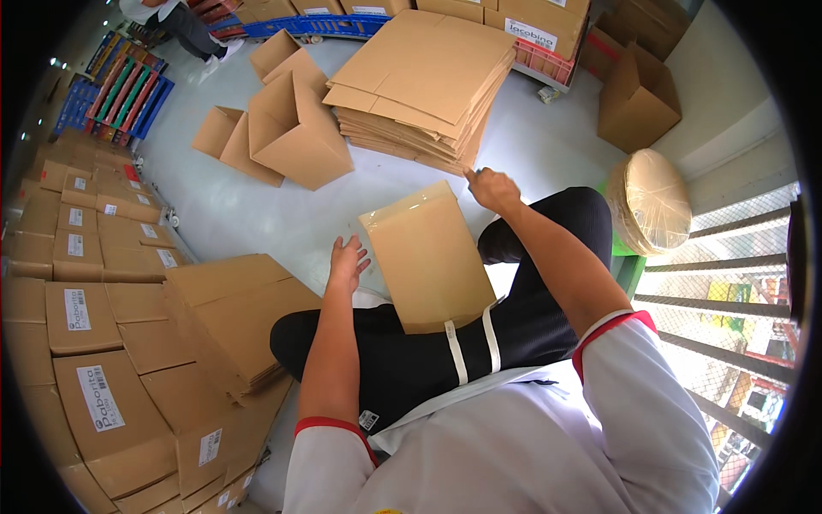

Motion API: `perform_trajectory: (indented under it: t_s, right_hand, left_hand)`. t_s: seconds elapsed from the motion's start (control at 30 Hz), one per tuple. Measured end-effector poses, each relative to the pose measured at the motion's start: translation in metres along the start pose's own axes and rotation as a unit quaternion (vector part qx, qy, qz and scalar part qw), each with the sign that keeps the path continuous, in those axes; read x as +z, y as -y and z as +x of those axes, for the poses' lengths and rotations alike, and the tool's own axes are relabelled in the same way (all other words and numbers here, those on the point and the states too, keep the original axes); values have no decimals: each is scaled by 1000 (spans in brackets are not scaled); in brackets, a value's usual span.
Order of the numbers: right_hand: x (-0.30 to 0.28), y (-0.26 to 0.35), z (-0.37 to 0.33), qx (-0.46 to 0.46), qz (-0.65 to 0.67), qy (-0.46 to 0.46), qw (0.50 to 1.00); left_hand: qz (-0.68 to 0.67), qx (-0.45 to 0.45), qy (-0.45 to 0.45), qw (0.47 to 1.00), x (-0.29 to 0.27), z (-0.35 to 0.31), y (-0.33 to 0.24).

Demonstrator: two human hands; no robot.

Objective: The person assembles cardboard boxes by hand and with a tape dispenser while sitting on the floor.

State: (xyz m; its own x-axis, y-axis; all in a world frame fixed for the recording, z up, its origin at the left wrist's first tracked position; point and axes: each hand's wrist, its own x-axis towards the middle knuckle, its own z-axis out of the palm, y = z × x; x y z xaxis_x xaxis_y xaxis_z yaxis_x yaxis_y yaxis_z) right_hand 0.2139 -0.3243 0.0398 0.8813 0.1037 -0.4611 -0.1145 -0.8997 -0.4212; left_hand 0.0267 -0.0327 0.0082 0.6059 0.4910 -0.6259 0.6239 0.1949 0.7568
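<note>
A closed cardboard box rests against my legs, with shiny clear tape along its far edge. My left hand hovers just left of it, fingers spread and holding nothing. To the right of the box's far corner, my right hand is closed with its fingers curled in; what it may hold is too small to make out. Beyond the box lies a tall stack of flattened cardboard sheets. Several open boxes sit to the left of that stack.
Labelled, closed cartons are piled along my left, with flat cardboard leaning on them. To my right stand a round, plastic-wrapped seat and a barred railing. Another open box is by the wall. A person stands far left.
</note>
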Motion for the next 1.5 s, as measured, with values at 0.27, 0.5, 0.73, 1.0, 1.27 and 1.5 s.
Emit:
perform_trajectory:
  t_s: [0.27, 0.5, 0.73, 1.0, 1.27, 1.5]
  right_hand:
    - [76, -2, -25, 5, 264, 55, 963]
    - [109, -34, 19, -25, 257, 61, 964]
    - [115, -12, 8, -149, 356, -114, 916]
    - [56, 16, -30, -166, 254, 64, 951]
    - [54, 9, -8, -145, 326, 234, 904]
    - [43, 35, 4, -39, 288, 145, 946]
  left_hand:
    - [-270, -86, 125, 951, 39, -29, 5]
    - [-255, -49, 56, 964, 44, 9, 26]
    - [-117, 244, -191, 944, 41, 7, 31]
    - [-41, 171, 4, 984, 24, -20, 9]
    - [-167, 5, 41, 985, 29, -24, -5]
    - [-240, -67, 71, 966, 28, 18, 4]
